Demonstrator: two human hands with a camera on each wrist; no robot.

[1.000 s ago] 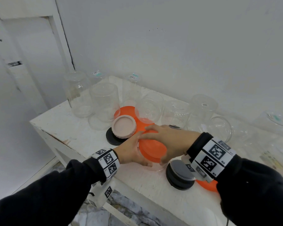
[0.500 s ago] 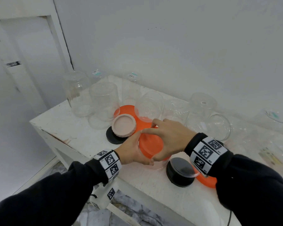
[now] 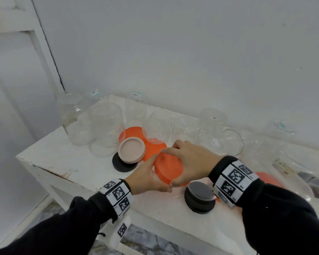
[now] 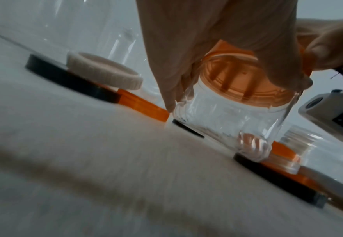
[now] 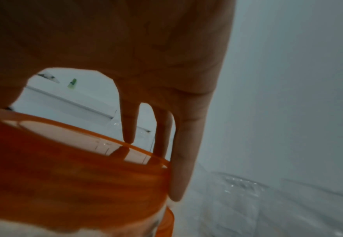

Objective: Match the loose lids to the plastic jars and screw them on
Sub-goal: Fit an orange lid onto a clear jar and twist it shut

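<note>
A small clear plastic jar (image 4: 227,118) stands near the table's front edge. My left hand (image 3: 149,174) grips it from the left, fingers wrapped round its wall. An orange lid (image 3: 168,169) sits on the jar's mouth, slightly tilted. My right hand (image 3: 185,162) grips this lid from above, thumb on the near rim and fingers (image 5: 183,160) on the far rim. In the right wrist view the orange lid (image 5: 75,176) fills the lower left. The jar body is mostly hidden by both hands in the head view.
A beige lid (image 3: 132,150) lies on a black lid (image 3: 121,165) to the left, with flat orange lids (image 3: 151,150) behind. A black lid (image 3: 199,199) lies to the right. Several clear jars (image 3: 106,129) stand upside down along the back. The table edge (image 3: 66,177) is close.
My right hand has turned on the orange lid, its wrist swinging right and away, from lying flat over it to gripping its rim. The left hand stays on the jar.
</note>
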